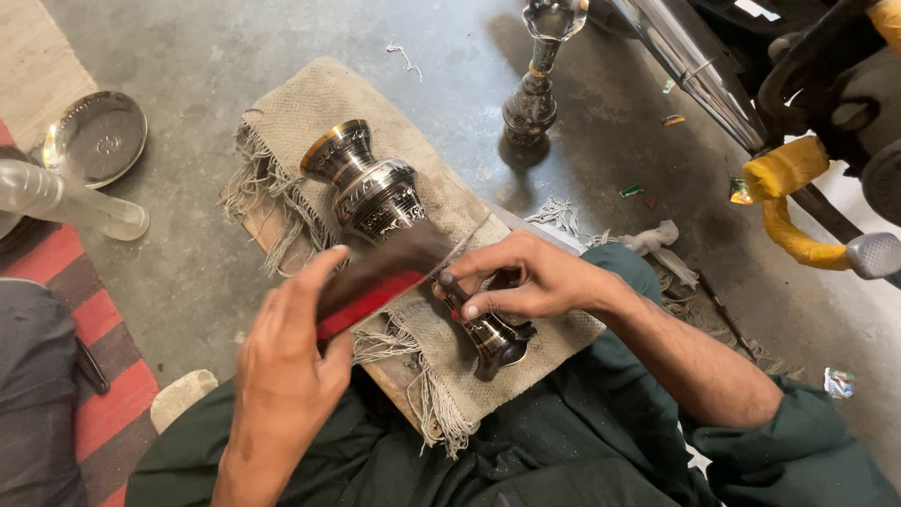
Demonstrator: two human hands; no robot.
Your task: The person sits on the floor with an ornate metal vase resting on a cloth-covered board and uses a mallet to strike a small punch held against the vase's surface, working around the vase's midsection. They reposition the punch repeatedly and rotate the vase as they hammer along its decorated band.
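Dark engraved metal vase [375, 192] with a brass-edged rim, lying on its side across a frayed burlap cloth [310, 113] spread over a board on the concrete floor, just ahead of the lap in dark green clothing.

Head view: left hand [286, 376] closed around the near end of a blurred, red-and-dark flat tool [380, 272], thumb up along its edge, the far end of the tool meeting the lower body of the vase. Right hand [530, 280] curled over the narrow lower part of the vase, fingers wrapped about a small dark punch [460, 299] pressed against the metal, with the flared foot [502, 343] showing below the palm. Whether the punch tip touches the vase: cannot tell, hidden by the fingers.

Further off, 1 second dark vase [535, 89] standing upright on the floor beyond the cloth. At the left, a round steel plate [99, 139] and a clear plastic bottle [66, 199] lying on its side beside a red striped mat [103, 394]. At the upper right, a chromed pipe [699, 70] and a yellow-wrapped lever [788, 202]. Small scraps scattered on the concrete
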